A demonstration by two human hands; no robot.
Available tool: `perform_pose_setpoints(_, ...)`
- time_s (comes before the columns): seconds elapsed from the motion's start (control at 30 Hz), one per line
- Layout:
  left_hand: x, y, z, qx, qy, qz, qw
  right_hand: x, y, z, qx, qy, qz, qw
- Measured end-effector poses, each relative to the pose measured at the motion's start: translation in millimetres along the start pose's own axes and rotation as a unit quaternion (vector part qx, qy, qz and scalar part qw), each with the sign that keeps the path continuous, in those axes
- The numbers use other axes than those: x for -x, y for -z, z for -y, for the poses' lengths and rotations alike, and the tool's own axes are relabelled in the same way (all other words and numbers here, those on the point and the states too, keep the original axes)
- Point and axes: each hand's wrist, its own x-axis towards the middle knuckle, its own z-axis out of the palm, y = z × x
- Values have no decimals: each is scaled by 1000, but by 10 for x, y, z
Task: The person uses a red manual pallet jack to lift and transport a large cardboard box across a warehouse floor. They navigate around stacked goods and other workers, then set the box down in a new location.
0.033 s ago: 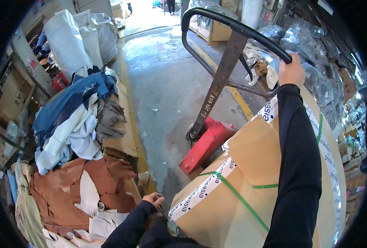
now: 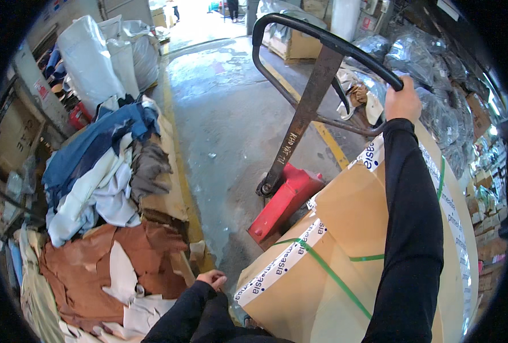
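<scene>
My right hand [image 2: 403, 102] is wrapped round the right end of the black loop handle [image 2: 354, 50] of a pallet jack. A dark steel bar [image 2: 300, 117] runs from that handle down to the jack's red base [image 2: 285, 201]. Right behind the base, a big tan cardboard carton [image 2: 345, 274] lies under my outstretched right arm, bound with green strapping [image 2: 337, 284] and white printed tape. My left hand [image 2: 213, 279] hangs low beside the carton's left corner, its fingers loosely curled and nothing seen in them. The forks are hidden.
Along the left, brown leather pieces [image 2: 94, 268] and blue and white hides [image 2: 94, 148] lie heaped. White wrapped rolls [image 2: 88, 63] stand behind them. Yellow lines [image 2: 179, 166] edge the grey floor [image 2: 214, 114]. Plastic-wrapped bundles [image 2: 411, 54] crowd the right; a wooden crate [image 2: 300, 44] stands ahead.
The leather heaps on the left and the floor marks sit very slightly lower and further left in the view. My right hand keeps its hold on the handle.
</scene>
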Motion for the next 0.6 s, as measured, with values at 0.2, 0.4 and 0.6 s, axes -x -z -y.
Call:
perform_pose_setpoints(0.2, -267, 1213, 1098, -296, 110, 118, 941, -39, -226, -219, 59, -48, -57, 995)
perform_pose_setpoints(0.4, -562, 3311, 1913, -235, 262, -25, 936, 186, -139, -322, 95, -112, -56, 988)
perform_pose_setpoints(0.6, -1992, 3908, 895, -135, 122, -129, 975, 239, 31, -485, 80, -131, -86, 984)
